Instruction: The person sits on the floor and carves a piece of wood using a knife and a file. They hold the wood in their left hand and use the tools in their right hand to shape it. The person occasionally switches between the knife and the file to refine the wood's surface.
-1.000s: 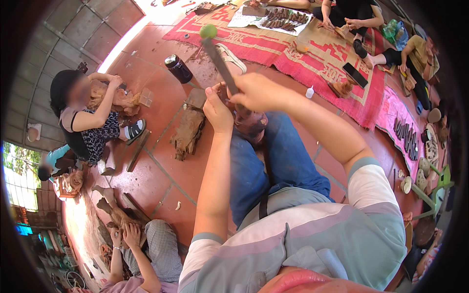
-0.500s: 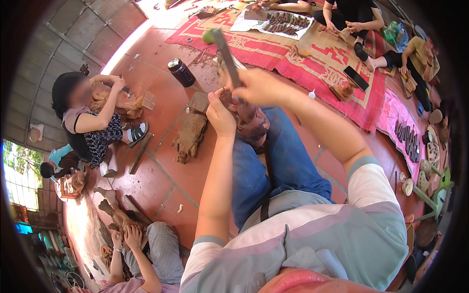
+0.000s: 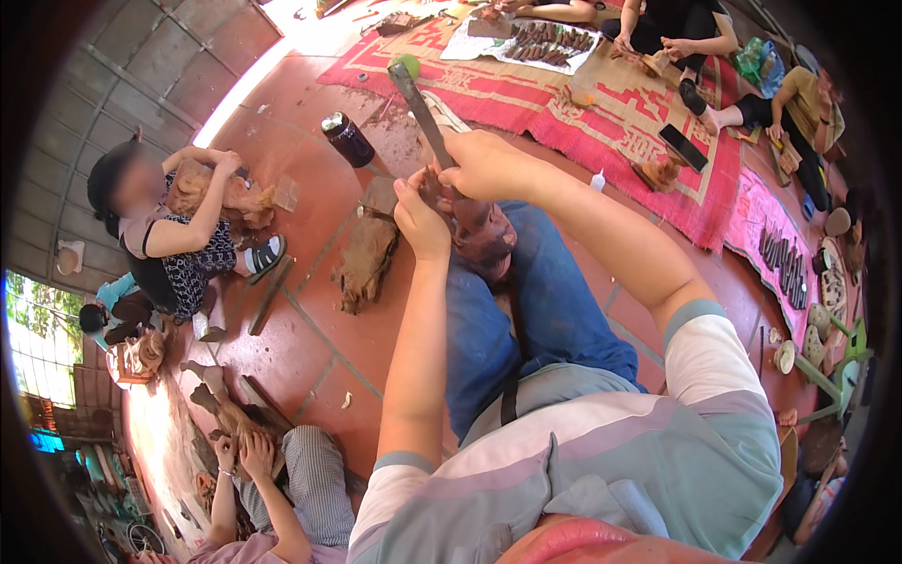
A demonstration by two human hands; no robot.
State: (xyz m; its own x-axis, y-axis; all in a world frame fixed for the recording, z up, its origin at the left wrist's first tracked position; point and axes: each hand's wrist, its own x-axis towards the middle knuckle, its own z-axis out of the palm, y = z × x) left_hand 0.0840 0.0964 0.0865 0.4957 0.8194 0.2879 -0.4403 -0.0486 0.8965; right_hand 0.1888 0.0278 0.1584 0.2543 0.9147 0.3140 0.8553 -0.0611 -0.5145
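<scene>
A reddish-brown wood carving rests between my thighs on my blue jeans. My right hand is closed round the lower end of a long, flat, dark bar, which slants up and to the left. Close beside it, my left hand is closed at the carving's far end, thumb up. What its fingers hold, if anything, is hidden behind the hand and bar. Left of my left hand, a rough carved wood piece lies on the tiles near a small wood block.
A dark can-shaped container stands on the floor. Beyond lies a red patterned mat with a phone and a white sheet bearing several dark tools. People with wood pieces sit at left, lower left and far right. Another tool row lies on pink cloth.
The bar has dropped and shifted left, with my right hand slightly nearer my left. My left hand and the carving have barely moved. The person at left has leaned back a little.
</scene>
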